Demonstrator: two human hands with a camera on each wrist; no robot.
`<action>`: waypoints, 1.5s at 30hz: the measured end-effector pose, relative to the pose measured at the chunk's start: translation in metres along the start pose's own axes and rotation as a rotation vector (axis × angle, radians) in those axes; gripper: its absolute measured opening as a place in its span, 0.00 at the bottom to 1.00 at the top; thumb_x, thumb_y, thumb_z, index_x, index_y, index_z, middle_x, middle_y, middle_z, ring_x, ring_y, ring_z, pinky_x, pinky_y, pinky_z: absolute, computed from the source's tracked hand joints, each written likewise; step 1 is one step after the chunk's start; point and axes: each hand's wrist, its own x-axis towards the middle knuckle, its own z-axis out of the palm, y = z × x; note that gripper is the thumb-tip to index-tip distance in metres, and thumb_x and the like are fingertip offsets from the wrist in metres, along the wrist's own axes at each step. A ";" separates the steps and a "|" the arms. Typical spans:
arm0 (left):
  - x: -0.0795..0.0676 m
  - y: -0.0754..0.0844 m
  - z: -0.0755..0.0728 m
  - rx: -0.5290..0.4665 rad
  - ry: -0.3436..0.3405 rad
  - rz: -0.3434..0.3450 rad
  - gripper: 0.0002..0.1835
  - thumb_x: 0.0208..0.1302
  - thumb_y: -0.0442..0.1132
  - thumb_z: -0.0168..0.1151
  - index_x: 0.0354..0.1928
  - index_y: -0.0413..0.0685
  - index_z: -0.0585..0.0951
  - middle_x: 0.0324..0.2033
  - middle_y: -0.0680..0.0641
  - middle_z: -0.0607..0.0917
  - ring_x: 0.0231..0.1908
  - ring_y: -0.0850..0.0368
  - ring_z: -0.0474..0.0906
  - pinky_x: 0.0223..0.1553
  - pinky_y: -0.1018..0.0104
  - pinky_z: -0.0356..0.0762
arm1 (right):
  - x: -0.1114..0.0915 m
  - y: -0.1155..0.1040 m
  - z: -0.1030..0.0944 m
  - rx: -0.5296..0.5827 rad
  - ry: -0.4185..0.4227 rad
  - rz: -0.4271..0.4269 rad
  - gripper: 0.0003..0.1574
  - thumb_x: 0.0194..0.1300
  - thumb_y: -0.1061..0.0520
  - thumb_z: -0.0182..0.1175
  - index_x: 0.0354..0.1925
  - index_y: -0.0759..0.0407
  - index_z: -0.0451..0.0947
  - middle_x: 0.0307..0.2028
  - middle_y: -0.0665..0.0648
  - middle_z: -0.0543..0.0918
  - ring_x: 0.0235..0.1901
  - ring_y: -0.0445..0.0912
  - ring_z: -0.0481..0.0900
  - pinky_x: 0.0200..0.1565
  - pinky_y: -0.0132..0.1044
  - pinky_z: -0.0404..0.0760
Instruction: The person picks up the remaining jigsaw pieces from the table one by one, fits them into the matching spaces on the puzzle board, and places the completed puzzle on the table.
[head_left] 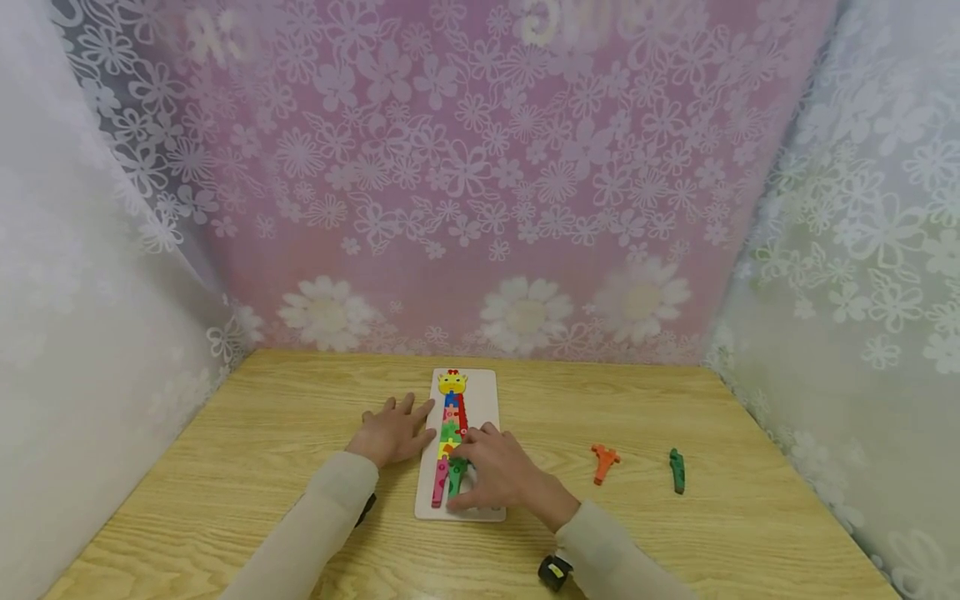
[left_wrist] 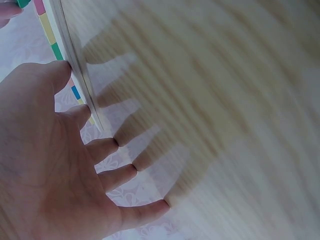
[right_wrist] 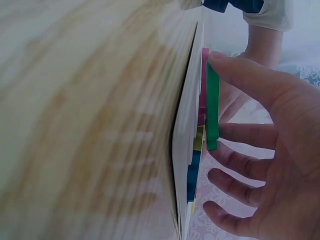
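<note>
A pale puzzle board lies on the table with a giraffe built of coloured pieces on it. The yellow giraffe head is at the far end, and a pink leg piece is at the near end. My right hand pinches a green puzzle piece between thumb and fingers, beside the pink piece. In the right wrist view it sits slightly proud of the other pieces. My left hand rests with spread fingers at the board's left edge, thumb and index fingertip against its side.
To the right on the wooden table lie an orange puzzle piece and a dark green puzzle piece, apart from each other. A flowered pink curtain hangs behind the table, with pale patterned curtains at both sides.
</note>
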 end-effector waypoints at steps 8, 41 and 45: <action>-0.001 -0.001 -0.002 0.005 0.004 0.006 0.35 0.78 0.64 0.45 0.82 0.62 0.58 0.80 0.41 0.60 0.77 0.30 0.60 0.66 0.21 0.63 | 0.003 0.001 0.002 0.001 -0.009 0.009 0.43 0.51 0.24 0.73 0.58 0.45 0.86 0.57 0.51 0.84 0.50 0.46 0.73 0.52 0.48 0.80; 0.001 -0.001 0.001 0.004 0.003 0.007 0.35 0.78 0.64 0.46 0.81 0.63 0.59 0.80 0.41 0.61 0.76 0.30 0.61 0.65 0.21 0.64 | 0.008 -0.001 -0.001 0.003 -0.041 0.012 0.43 0.45 0.25 0.76 0.54 0.45 0.89 0.57 0.50 0.85 0.47 0.44 0.72 0.48 0.42 0.77; 0.000 -0.001 0.001 0.005 0.005 0.008 0.35 0.78 0.64 0.46 0.81 0.63 0.59 0.80 0.41 0.61 0.76 0.30 0.61 0.65 0.21 0.64 | 0.008 -0.002 -0.003 -0.008 -0.022 -0.003 0.41 0.44 0.26 0.77 0.52 0.46 0.90 0.54 0.49 0.87 0.45 0.43 0.72 0.45 0.40 0.76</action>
